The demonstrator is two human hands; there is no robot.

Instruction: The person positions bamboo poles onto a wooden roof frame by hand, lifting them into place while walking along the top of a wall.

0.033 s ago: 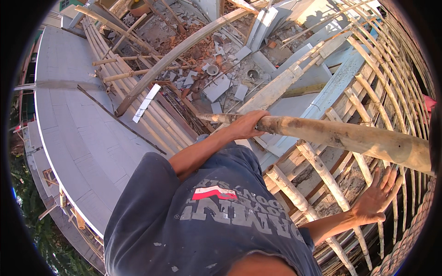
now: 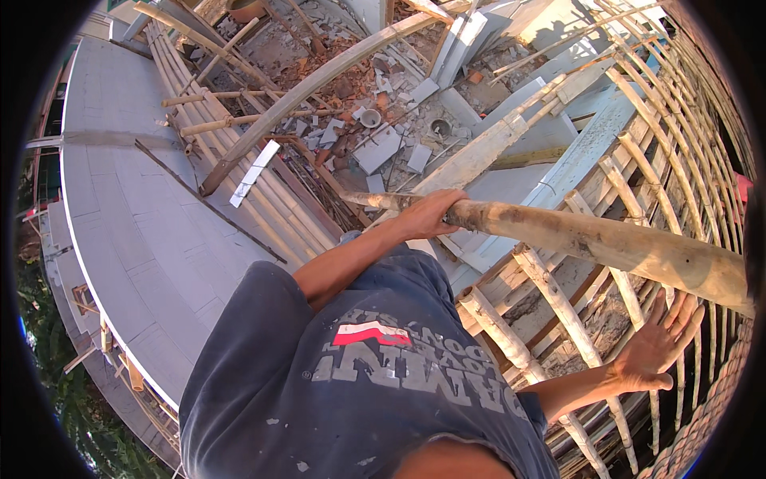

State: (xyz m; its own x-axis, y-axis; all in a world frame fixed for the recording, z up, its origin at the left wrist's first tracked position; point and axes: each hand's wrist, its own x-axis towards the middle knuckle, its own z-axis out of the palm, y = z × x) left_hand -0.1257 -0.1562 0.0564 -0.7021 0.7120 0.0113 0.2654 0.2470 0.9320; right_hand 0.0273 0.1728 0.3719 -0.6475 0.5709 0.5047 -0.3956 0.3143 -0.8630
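Observation:
A long, round wooden pole [image 2: 574, 230] runs across in front of my body, from the rubble side at the middle out to the right rim. My left hand [image 2: 433, 214] is closed over its top, with the fingers wrapped round the far side. Below the pole's thick end, at the right, my right hand [image 2: 656, 343] is held open, palm up and fingers spread, with nothing in it. It is close to several bamboo battens [image 2: 562, 319] of an open roof frame; whether it touches them I cannot tell.
A grey tiled roof slope [image 2: 120, 231] fills the left side. Far below lie broken tiles and rubble [image 2: 375, 152] with a small bucket [image 2: 370, 118]. A curved timber beam [image 2: 319, 92] spans overhead of the debris. Roof tiles [image 2: 710, 407] edge the lower right.
My right hand has shifted slightly to the right with its fingers still spread. My left hand keeps its grip on the pole.

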